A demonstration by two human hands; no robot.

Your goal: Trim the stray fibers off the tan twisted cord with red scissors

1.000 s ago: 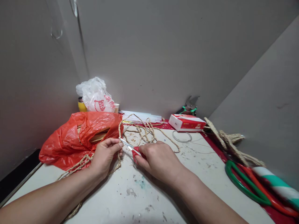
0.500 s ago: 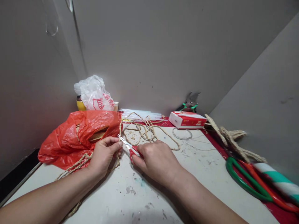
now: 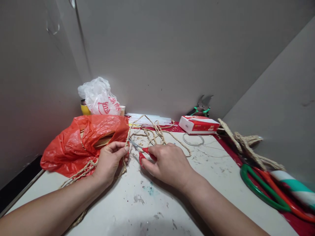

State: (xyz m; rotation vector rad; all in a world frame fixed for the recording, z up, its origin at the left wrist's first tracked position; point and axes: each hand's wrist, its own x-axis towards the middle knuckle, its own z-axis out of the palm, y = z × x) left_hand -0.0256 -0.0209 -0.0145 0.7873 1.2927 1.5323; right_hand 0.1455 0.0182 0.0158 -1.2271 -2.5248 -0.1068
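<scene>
- The left hand (image 3: 112,160) is pinching a braided straw rope (image 3: 128,132) between thumb and fingers, so it is clamping on that strand.
- The right hand (image 3: 169,164) is closing around the red handles of a small pair of scissors (image 3: 141,155), which is pointing from its fingers toward the left hand.
- The scissor blades are standing a little apart, their tips lying at the rope just beyond the left thumb; whether they are touching it, I cannot tell.
- The rope is running up from the left fingertips and looping into a loose tangle beyond and between both hands, while a part is hanging below the left fingers.
- More braided strands (image 3: 78,173) are lying beside the left wrist and showing again under that forearm.
- A red plastic bag (image 3: 66,147) is sitting beyond and to the left of the left hand, wooden pieces (image 3: 105,141) showing through its opening.
- Behind that bag, farther from the left hand, a white plastic bag (image 3: 99,95) is resting beside a yellow container (image 3: 85,109).
- Beyond the right hand, a wire ring (image 3: 192,145) is lying near a red-and-white box (image 3: 199,125), with pruning shears (image 3: 203,105) standing behind it.
- Well to the right of the right hand, green and red handles (image 3: 258,197) are lying near straw braids (image 3: 230,136).
</scene>
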